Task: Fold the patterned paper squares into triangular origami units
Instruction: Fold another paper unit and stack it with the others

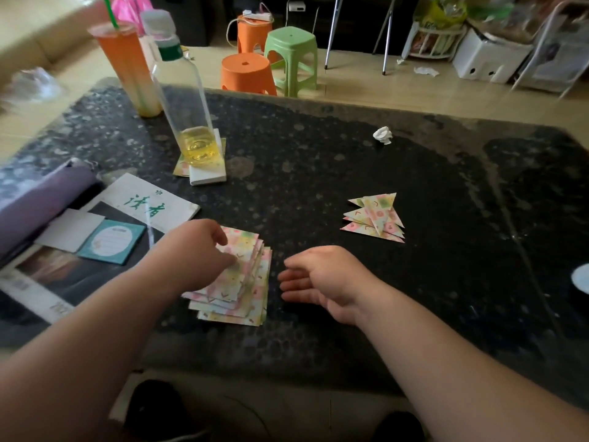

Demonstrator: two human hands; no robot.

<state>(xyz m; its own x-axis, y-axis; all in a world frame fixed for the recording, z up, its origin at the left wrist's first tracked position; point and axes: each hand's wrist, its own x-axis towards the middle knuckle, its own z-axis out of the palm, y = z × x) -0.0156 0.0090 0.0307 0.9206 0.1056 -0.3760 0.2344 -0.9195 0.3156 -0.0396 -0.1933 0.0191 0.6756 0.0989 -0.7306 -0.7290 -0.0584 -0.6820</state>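
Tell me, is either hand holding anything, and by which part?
The right hand holds nothing. The left hand touches the paper stack on its top sheet, near the far edge; whether it grips cannot be told.

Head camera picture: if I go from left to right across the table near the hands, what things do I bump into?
magazine → stack of patterned paper squares → right hand → pile of folded triangles
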